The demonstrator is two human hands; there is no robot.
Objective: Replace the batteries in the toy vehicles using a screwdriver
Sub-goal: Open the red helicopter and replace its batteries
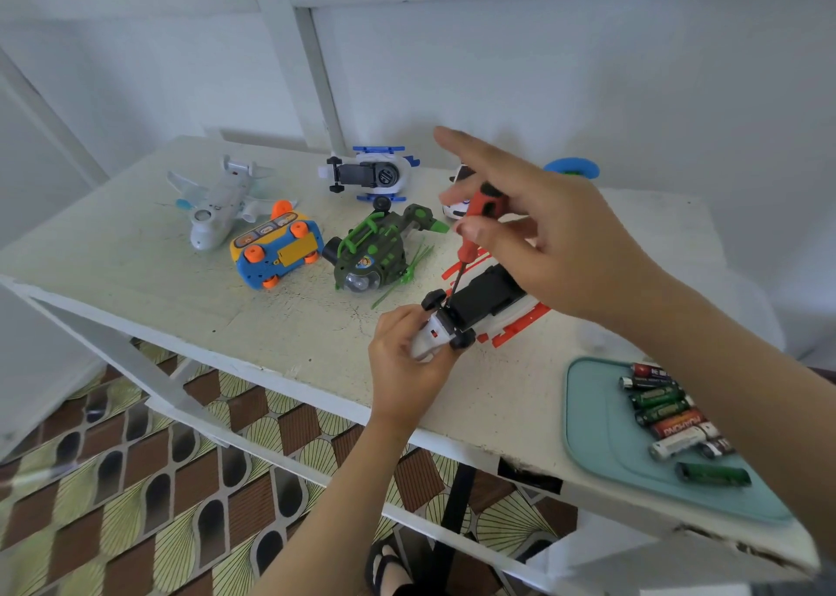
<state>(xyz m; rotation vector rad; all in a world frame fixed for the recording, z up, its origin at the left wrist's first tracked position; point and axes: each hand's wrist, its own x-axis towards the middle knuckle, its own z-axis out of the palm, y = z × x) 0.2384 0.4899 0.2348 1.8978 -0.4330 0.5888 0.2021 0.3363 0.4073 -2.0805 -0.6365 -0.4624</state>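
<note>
A red and white toy vehicle (pixel 486 299) lies upside down on the table, its black underside facing up. My left hand (pixel 405 360) grips its white nose near the front wheels. My right hand (pixel 538 229) holds an orange-handled screwdriver (pixel 470 238) between thumb and fingers, index finger stretched out. The screwdriver's tip touches the underside by the front axle. Several batteries (pixel 669 410) lie on a teal tray (pixel 597 423) at the right.
More toys lie upside down further back: a white plane (pixel 221 202), a blue and yellow bus (pixel 278 251), a green helicopter (pixel 377 251), a blue and white vehicle (pixel 368 174). A white toy (pixel 459 208) and a blue disc (pixel 572 168) sit behind my right hand. The table edge (pixel 316 378) runs close to my left hand.
</note>
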